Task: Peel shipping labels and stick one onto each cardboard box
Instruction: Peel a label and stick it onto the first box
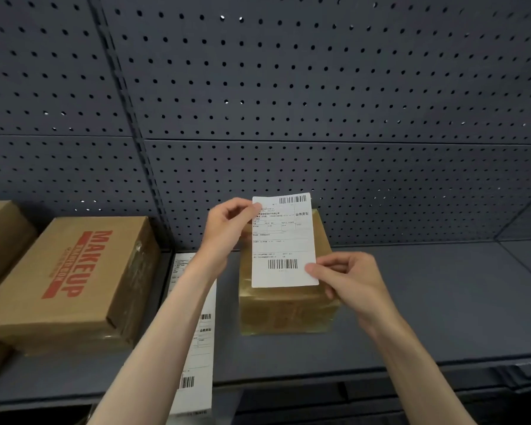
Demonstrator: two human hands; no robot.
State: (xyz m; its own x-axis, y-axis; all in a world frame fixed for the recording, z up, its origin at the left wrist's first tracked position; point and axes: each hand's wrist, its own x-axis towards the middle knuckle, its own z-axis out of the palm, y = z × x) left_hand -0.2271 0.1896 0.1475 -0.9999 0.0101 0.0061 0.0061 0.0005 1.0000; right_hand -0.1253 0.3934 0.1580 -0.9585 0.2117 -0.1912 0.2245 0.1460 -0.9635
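Two bare forearms rise from the bottom edge of the frame toward its centre. Between them, at lower centre, a strip of shipping labels (196, 348) lies on the grey shelf (426, 302) and hangs past its front edge; at least three printed labels show on it, though the left forearm covers part of the strip, so the count may be short.

Just above centre, both hands hold one single shipping label (284, 240), upright with its printed face toward the camera. Two barcodes show on it, one at its top right and one near its bottom. The left hand (227, 228) pinches the label's upper left corner between thumb and fingers. The right hand (350, 280) pinches its lower right corner, the other fingers curled behind.

Directly behind the label, at centre, stands a small cardboard box (288, 311) wrapped in glossy tape, closed. The label hides most of its top, and whether paper touches cardboard cannot be told.

Cardboard boxes number three in all. The second, a larger box printed MAKEUP (71, 280) in red, sits at left of the frame, closed. The third box (0, 237) is cut off by the left edge.

Dark perforated panels (288, 87) fill the upper frame behind the shelf.
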